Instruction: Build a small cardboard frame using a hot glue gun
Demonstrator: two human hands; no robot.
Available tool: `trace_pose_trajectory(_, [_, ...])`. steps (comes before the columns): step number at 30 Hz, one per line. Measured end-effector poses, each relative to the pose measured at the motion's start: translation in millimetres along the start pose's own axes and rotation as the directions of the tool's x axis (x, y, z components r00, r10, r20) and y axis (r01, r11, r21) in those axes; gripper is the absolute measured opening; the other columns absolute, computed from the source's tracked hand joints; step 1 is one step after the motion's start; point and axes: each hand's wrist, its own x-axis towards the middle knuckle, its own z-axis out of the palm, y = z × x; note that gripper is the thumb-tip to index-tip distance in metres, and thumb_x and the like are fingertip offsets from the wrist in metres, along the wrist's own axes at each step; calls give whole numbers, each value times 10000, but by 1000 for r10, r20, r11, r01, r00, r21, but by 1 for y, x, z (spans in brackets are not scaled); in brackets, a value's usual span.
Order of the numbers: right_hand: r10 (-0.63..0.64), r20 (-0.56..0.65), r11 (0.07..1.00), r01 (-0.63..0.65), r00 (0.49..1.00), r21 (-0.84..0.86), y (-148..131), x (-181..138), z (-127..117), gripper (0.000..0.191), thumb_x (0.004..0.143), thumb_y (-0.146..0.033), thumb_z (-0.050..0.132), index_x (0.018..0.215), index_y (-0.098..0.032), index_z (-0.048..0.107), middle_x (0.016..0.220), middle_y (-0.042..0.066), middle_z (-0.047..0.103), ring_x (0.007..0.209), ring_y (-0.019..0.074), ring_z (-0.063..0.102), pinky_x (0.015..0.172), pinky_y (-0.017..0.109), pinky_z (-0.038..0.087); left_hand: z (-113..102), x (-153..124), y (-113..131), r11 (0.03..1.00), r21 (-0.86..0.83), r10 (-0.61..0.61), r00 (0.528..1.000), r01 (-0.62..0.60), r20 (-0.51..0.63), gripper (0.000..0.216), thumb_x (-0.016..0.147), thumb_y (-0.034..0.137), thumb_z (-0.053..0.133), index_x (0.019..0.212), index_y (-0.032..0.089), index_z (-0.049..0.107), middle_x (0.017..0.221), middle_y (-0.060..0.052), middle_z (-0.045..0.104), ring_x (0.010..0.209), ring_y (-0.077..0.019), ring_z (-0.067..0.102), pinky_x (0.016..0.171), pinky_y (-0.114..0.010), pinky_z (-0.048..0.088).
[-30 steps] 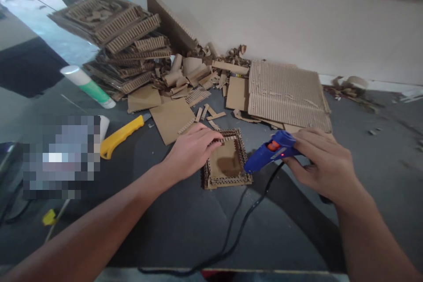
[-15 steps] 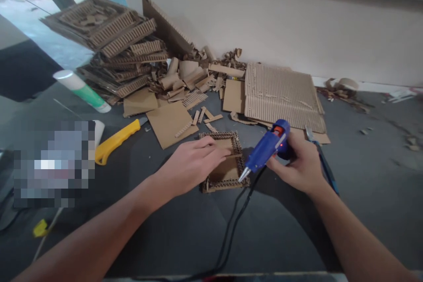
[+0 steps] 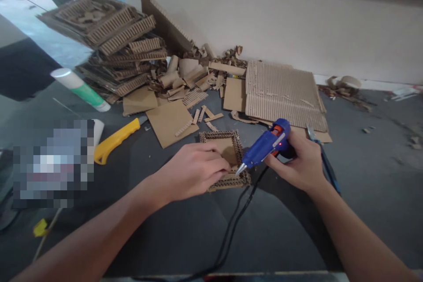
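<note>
A small rectangular cardboard tray [image 3: 236, 144] with raised corrugated edges lies flat in front of me. My left hand [image 3: 194, 168] reaches over it from the left, its fingertips closed on a thin cardboard strip [image 3: 233, 170] inside, near the close edge. The fingers cover part of the strip and the tray's left side. My right hand [image 3: 304, 158] is wrapped around a blue hot glue gun [image 3: 266, 144], whose metal nozzle points down and left over the tray's near right part, close to the strip's end. A small red light shows on the gun.
A yellow utility knife [image 3: 117, 140] and a white-green tube [image 3: 81, 90] lie left. Stacked cardboard pieces [image 3: 122, 37] and scraps fill the back left. A corrugated sheet [image 3: 282, 94] lies behind the gun. Pliers-like handles [image 3: 327, 165] are beside my right hand; a black cable [image 3: 231, 229] trails toward me.
My left hand has moved toward me within the tray, carrying the strip closer to the near edge. The glue gun's nozzle has shifted slightly left and up.
</note>
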Motion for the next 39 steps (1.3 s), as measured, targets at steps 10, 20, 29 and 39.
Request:
trace_pose_trajectory(10, [-11,-5,1000,11,1000,-6,-2,0,2,169,741,-279,663,810,-214,524,631,-45,489,507,100,432,493,245,371,7,1,3,986,-138,-102,994,97,-34,118,898,190,613,823,179,703,759,-29,709,800,-170,635,672,-270,474])
trace_pose_trajectory(20, [-10,19,1000,10,1000,16,-3,0,4,160,761,-287,666,774,-208,528,639,-33,517,531,107,463,514,244,374,6,4,3,944,-274,-173,982,187,74,118,882,253,668,780,198,690,774,-20,684,859,-163,638,723,-255,475])
trace_pose_trajectory(29, [20,2,999,-20,1000,46,-2,-1,5,177,751,-292,690,836,-192,572,660,-31,543,525,102,459,498,242,346,1,1,-2,855,-409,-278,947,319,159,93,866,219,674,950,199,707,935,-20,664,814,-115,644,736,-211,480])
trace_pose_trajectory(39, [19,5,999,-19,1000,36,-4,-1,5,183,745,-307,683,825,-196,561,641,-37,538,504,94,433,488,238,342,-1,5,-6,785,-483,-318,922,387,223,83,803,217,739,881,194,724,885,-21,687,838,-134,666,746,-200,489])
